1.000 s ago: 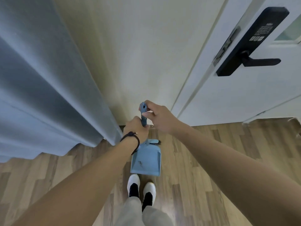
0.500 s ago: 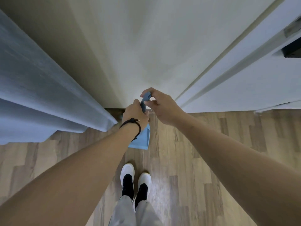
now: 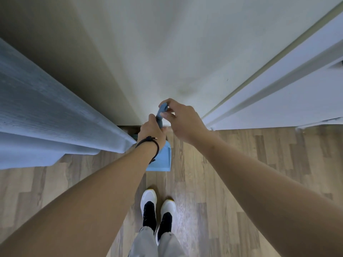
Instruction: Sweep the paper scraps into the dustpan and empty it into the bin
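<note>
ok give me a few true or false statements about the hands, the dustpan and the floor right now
1. The left hand grips the handle above the dustpan. True.
2. The right hand hangs free at the person's side. False: its fingers pinch the top of the handle.
3. A curtain hangs to the left of the dustpan. True.
4. Paper scraps lie scattered on the floor. False: no scraps show on the visible floor.
5. The left wrist is bare. False: it wears a dark cord bracelet.
</note>
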